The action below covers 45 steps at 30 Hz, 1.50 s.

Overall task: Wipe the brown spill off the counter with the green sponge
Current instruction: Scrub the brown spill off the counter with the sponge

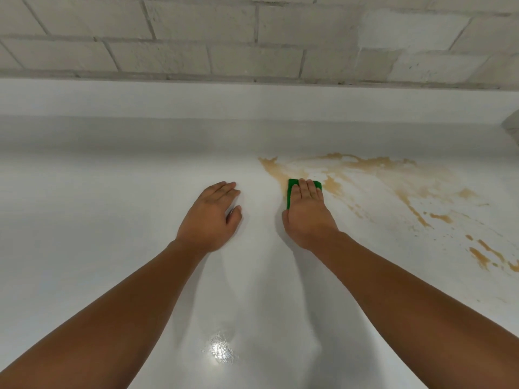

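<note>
A green sponge [292, 189] lies flat on the white counter [112, 220], mostly covered by my right hand [307, 214], which presses down on it with fingers together. The sponge sits at the left end of the brown spill [373, 175], a smeared patch that stretches right across the counter, with streaks and drops trailing toward the right edge of view. My left hand [210, 214] rests palm down on the bare counter, a hand's width left of the sponge, holding nothing.
The counter runs back to a low white upstand [252, 108] below a wall of pale grey bricks [196, 35]. A bright light reflection [220, 348] shines on the counter between my forearms. A grey object [512, 124] peeks in at the far right.
</note>
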### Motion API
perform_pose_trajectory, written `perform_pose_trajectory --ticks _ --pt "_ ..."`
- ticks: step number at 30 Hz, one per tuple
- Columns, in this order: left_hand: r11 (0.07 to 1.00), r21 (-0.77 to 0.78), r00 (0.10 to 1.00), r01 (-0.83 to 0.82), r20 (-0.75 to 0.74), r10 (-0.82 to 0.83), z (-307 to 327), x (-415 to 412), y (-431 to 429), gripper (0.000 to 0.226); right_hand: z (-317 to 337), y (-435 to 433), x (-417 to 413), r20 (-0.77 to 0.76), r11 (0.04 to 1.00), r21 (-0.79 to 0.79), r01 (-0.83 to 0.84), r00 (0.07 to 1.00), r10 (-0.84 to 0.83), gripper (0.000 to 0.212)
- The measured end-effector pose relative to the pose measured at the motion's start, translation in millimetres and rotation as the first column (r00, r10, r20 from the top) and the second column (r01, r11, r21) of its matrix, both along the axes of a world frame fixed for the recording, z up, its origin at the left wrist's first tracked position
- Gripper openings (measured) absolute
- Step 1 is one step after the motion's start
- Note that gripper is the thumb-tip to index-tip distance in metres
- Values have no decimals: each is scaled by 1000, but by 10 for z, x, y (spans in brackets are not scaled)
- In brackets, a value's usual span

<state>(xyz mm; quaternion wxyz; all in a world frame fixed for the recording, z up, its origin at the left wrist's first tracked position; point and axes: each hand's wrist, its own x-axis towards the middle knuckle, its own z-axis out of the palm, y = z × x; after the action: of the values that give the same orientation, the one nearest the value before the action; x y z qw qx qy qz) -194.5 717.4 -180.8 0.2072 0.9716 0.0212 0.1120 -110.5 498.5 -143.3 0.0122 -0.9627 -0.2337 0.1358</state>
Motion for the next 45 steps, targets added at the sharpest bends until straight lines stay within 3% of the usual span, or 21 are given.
perform_pose_trajectory --ticks 5,12,19,26,33,36,41,45 --pt "1000 7 1000 5 7 -5 -15 8 9 45 -143 -106 5 77 964 266 -7 997 -14 56" --pt "1000 6 1000 3 4 -3 -11 5 3 46 -166 -5 255 101 981 192 -30 995 10 55" --pt "1000 15 1000 14 22 -14 0 2 -2 45 -160 -314 3 132 938 219 -270 960 245 54" --pt "1000 28 1000 10 11 -10 4 8 -14 47 -165 -43 283 121 972 215 -99 990 74 57" --pt "999 37 1000 15 5 -16 10 -3 -8 48 -152 23 62 121 920 262 -292 956 269 55" --pt "999 36 999 26 25 -27 10 0 -2 46 -172 -142 38 136 918 202 -341 938 319 63" --pt "999 28 999 27 27 -28 5 1 -7 45 -133 -1 282 111 966 190 -175 982 156 56" --pt "999 17 999 32 9 -32 23 12 -10 48 -137 173 280 134 963 208 -174 980 148 56"
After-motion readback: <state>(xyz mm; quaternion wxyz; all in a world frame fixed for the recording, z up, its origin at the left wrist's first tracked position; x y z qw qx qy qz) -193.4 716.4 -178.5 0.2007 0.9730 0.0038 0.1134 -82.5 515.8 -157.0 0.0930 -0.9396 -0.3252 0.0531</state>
